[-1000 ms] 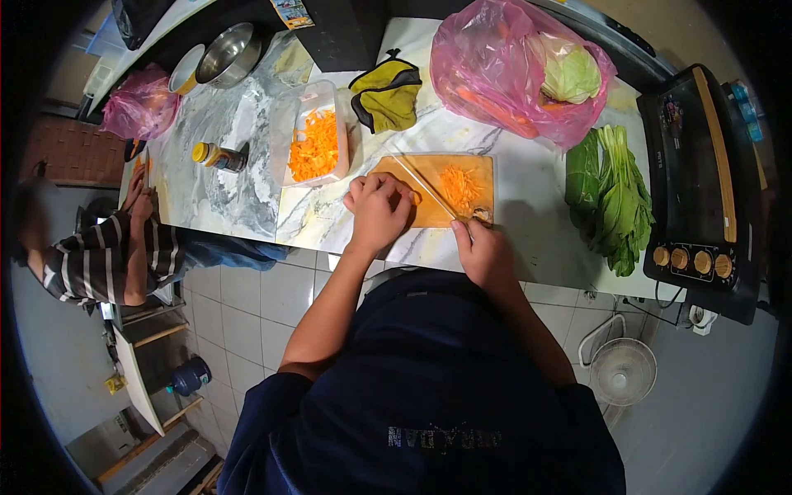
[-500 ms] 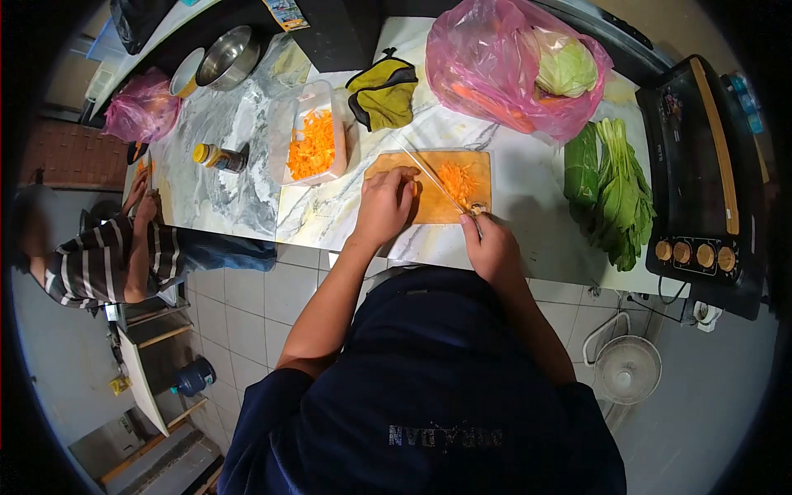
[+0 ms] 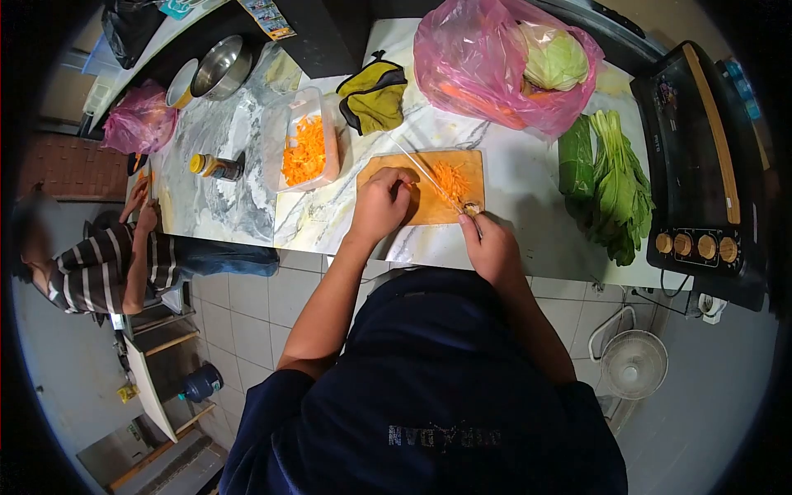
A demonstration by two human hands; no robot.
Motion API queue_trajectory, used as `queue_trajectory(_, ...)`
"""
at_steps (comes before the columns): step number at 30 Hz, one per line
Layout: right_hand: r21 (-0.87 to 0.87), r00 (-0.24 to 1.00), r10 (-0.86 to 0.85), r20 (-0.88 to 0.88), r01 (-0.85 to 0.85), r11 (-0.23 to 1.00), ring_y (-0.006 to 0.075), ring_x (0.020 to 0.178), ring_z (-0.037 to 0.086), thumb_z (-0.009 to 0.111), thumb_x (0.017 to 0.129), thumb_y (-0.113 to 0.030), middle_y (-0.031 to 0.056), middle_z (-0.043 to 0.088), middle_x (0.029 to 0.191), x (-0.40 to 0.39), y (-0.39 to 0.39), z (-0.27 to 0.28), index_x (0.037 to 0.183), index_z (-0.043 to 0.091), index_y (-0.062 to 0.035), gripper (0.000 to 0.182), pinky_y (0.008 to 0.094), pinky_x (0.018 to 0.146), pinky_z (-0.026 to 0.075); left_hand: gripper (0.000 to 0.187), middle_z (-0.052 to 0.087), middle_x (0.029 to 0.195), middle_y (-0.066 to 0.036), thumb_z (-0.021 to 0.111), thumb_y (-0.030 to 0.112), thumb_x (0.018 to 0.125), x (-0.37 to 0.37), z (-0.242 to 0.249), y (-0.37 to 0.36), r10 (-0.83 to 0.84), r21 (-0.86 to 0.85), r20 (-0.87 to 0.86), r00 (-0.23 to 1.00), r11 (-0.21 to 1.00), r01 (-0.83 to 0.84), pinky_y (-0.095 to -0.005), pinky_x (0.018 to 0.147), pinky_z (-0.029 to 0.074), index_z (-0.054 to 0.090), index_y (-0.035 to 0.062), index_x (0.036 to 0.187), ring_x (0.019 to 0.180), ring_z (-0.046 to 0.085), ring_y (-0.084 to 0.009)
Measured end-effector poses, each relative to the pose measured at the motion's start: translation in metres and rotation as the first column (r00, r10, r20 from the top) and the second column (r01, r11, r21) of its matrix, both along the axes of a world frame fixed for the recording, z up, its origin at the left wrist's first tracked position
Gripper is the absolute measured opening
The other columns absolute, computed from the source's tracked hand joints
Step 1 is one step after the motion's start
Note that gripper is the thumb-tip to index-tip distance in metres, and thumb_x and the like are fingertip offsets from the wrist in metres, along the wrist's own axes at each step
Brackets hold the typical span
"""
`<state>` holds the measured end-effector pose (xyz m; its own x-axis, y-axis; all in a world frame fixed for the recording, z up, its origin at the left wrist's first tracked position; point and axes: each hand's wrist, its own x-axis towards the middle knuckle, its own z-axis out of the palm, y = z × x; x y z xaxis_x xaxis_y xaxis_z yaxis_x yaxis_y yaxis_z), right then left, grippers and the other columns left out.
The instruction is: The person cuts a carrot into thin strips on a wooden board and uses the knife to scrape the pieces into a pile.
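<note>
A wooden cutting board (image 3: 425, 214) lies in front of me near the counter's edge, with a pile of shredded carrot (image 3: 450, 177) on its right half. My right hand (image 3: 493, 245) is closed round the handle of a knife (image 3: 426, 171), whose blade slants away to the upper left across the board, beside the shreds. Over the board's left side, my left hand (image 3: 380, 203) has its fingers curled together; a small bit of orange carrot shows at the fingertips, mostly hidden. Left of the board stands a clear plastic container (image 3: 332, 162) holding cut carrot (image 3: 304, 153).
Behind the board lie a yellow-green cloth pouch (image 3: 373, 97) and a pink bag (image 3: 462, 70) with cabbage (image 3: 556, 62). Leafy greens (image 3: 617, 190) and a black oven (image 3: 697, 165) are at right. Leftward are a spice jar (image 3: 216, 167), metal bowl (image 3: 223, 68) and another person (image 3: 107, 268) cutting.
The view has shifted slightly. My left thumb and fingers have changed position a little at the board, and the knife stays angled across it in my right hand.
</note>
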<state>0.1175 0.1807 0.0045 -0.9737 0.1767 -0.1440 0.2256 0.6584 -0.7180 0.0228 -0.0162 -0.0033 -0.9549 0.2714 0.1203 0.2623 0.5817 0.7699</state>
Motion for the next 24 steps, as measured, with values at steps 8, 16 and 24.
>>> queue_trajectory(8,-0.013,0.999,-0.019,-0.04,0.018,1.0,0.0461,0.074,0.06,0.057,0.094,-0.037,0.025,0.062,0.074,0.0,0.003,-0.004,0.083,0.062,-0.0013,0.038,0.0513,0.065,0.047,0.014,0.063,0.093,-0.019,0.055,0.001,0.084,-0.001,-0.008,0.002,-0.054,-0.046,-0.108,0.993,0.998,0.049,-0.042,0.078,0.049,0.062,0.0025,0.096,0.088,0.061,-0.0376)
queue_trajectory(16,-0.029,1.0,-0.019,0.005,0.019,0.999,0.0466,0.073,0.059,0.057,0.094,-0.037,0.0258,0.061,0.072,-0.001,0.005,-0.003,0.081,0.061,-0.0004,0.039,0.0519,0.064,0.046,0.013,0.063,0.096,-0.018,0.058,0.001,0.088,-0.002,-0.014,-0.002,-0.101,-0.056,-0.054,0.993,0.994,0.098,-0.0373,0.082,0.049,0.061,-0.0009,0.1,0.093,0.061,-0.034)
queue_trajectory(24,-0.036,1.0,0.007,0.018,-0.006,0.999,0.0449,0.068,0.055,0.056,0.095,-0.033,0.0243,0.058,0.072,-0.001,0.006,-0.003,0.081,0.059,0.0009,0.036,0.046,0.06,0.044,0.014,0.065,0.094,-0.018,0.064,0.002,0.083,-0.002,-0.006,-0.003,-0.031,0.035,-0.02,0.999,0.999,0.032,-0.0372,0.074,0.051,0.063,-0.0011,0.097,0.085,0.064,-0.0336)
